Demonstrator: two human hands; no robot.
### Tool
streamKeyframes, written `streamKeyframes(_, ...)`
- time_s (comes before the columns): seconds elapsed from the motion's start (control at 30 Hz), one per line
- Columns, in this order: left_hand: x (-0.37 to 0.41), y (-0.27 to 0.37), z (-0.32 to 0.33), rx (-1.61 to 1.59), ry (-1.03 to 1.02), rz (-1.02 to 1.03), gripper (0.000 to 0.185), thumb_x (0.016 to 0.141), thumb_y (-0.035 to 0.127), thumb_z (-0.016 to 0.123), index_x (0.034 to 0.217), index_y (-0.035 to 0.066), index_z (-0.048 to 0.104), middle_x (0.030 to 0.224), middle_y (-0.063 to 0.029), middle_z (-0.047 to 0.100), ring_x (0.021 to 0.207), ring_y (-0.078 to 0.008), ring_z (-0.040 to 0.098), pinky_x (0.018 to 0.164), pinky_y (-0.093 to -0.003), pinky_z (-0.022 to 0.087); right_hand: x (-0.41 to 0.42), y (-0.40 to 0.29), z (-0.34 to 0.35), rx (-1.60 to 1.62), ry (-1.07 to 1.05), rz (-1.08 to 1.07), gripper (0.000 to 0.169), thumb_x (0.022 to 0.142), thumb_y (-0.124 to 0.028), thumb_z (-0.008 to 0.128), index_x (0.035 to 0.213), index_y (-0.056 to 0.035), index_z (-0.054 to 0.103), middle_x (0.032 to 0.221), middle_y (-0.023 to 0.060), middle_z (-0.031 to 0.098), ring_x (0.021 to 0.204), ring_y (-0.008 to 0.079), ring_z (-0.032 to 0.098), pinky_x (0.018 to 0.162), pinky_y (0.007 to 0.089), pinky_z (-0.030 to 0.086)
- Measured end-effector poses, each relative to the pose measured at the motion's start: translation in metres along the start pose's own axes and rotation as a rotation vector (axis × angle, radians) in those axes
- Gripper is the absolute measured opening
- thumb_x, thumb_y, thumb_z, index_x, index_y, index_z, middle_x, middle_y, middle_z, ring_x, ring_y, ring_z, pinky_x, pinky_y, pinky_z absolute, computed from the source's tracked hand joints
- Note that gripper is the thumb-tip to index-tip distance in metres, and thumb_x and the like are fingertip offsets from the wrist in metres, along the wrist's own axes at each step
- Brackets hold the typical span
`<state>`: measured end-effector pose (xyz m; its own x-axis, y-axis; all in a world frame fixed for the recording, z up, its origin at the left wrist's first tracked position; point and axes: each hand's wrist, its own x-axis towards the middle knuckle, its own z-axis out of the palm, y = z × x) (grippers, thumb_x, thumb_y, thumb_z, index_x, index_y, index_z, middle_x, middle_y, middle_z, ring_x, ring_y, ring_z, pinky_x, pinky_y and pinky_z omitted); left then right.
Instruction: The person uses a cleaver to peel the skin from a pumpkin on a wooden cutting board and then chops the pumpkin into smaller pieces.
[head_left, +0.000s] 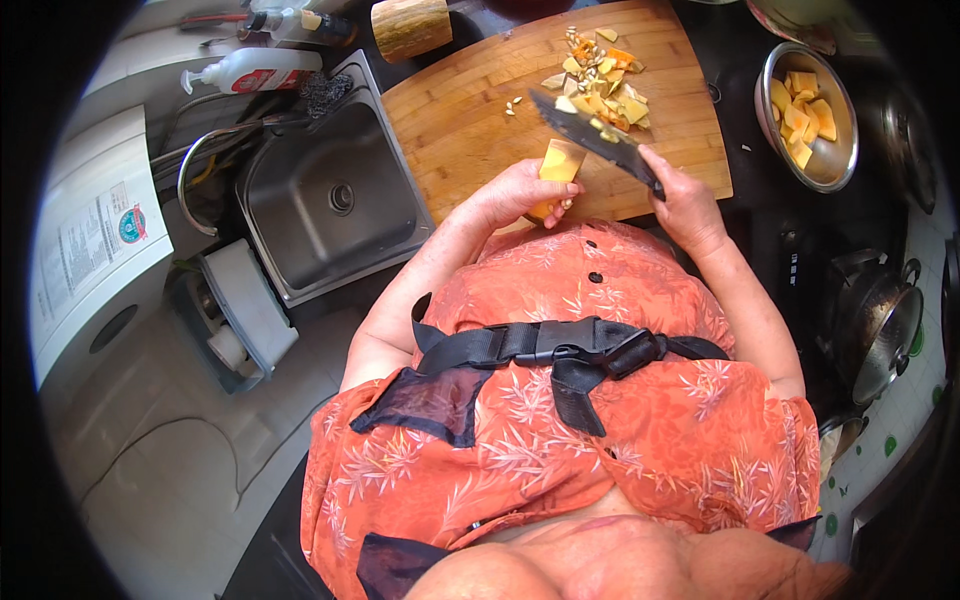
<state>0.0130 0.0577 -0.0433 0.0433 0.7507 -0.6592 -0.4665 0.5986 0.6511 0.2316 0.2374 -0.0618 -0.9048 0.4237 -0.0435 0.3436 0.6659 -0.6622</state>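
My left hand (525, 191) grips a piece of pumpkin (560, 161) with its pale yellow flesh facing up, just over the near edge of the wooden cutting board (450, 127). In my right hand (688, 202) is the handle of a dark-bladed kitchen knife (592, 139). Bits of pumpkin cling to the blade, which points up and left, apart from the held piece. Beyond the knife lies a heap of pumpkin peel and scraps (611, 86) mixed with seeds. A few loose pumpkin seeds (513, 106) rest to the left of the heap.
A metal bowl (772, 94) with cut pumpkin chunks (806, 112) stands right of the board. Behind the board sits a large uncut pumpkin piece (412, 28). On the left are a steel sink (330, 247), a curved faucet (184, 180) and a pump bottle (255, 71). A lidded pot (885, 337) is far right.
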Motion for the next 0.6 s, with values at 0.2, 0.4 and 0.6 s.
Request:
streamKeyframes(0.2, 0.003, -0.001, -0.01, 0.009, 0.186, 0.207, 0.017, 0.095, 0.016, 0.059, 0.105, 0.003, 0.065, 0.088, -0.0088, 0.069, 0.073, -0.0195, 0.066, 0.057, -0.0336, 0.055, 0.007, -0.056, -0.011, 0.097, -0.007, -0.262, 0.068, 0.076, -0.006, 0.073, 0.139, -0.0102, 0.05, 0.095, 0.016, 0.068, 0.083, 0.0331, 0.067, 0.069, 0.0403, 0.055)
streamKeyframes(0.4, 0.01, -0.011, -0.025, -0.459, 0.153, 0.135, 0.025, 0.099, 0.02, 0.053, 0.113, 0.003, 0.063, 0.096, -0.0109, 0.07, 0.076, -0.0235, 0.068, 0.062, -0.0377, 0.059, 0.009, -0.053, 0.0, -0.031, -0.081, -0.287, 0.073, 0.075, -0.013, 0.076, 0.141, -0.0075, 0.046, 0.085, 0.0128, 0.066, 0.078, 0.0311, 0.067, 0.067, 0.0395, 0.054)
streamKeyframes(0.6, 0.016, -0.01, -0.022, -0.122, 0.155, -0.009, 0.022, 0.096, 0.025, 0.058, 0.11, 0.01, 0.065, 0.086, -0.0078, 0.07, 0.064, -0.0213, 0.066, 0.054, -0.0333, 0.054, 0.013, -0.045, 0.009, -0.006, -0.013, -0.263, 0.071, 0.075, -0.006, 0.071, 0.141, -0.0068, 0.045, 0.084, 0.0126, 0.065, 0.078, 0.0313, 0.066, 0.066, 0.0402, 0.054)
